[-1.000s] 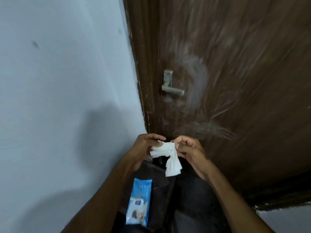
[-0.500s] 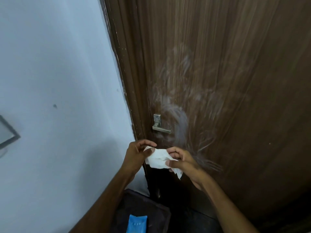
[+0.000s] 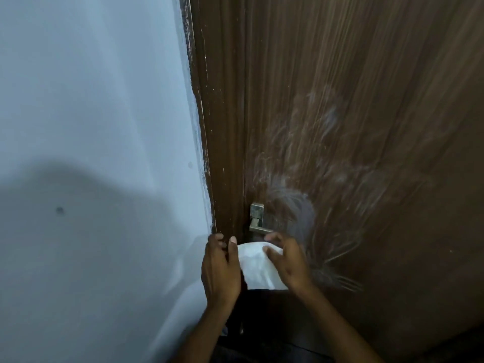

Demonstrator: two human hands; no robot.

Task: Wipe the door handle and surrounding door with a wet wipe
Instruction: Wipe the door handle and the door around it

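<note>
A white wet wipe point(image 3: 258, 265) is spread between my two hands, just below the door handle. My left hand point(image 3: 220, 268) pinches its left edge. My right hand point(image 3: 286, 260) holds its right side with fingers curled over the top. The metal lever door handle point(image 3: 257, 221) with its square plate sits on the dark brown wooden door point(image 3: 366, 127), partly behind my right fingers. Whitish streaks fan over the door to the right of the handle.
A pale wall point(image 3: 91, 127) fills the left half, meeting the brown door frame point(image 3: 217, 127). My shadow falls on the wall's lower left. The floor below my arms is dark.
The view has tilted upward, and the blue wipe pack has dropped out of sight. My hands have risen toward the handle and opened the bunched wipe out flatter.
</note>
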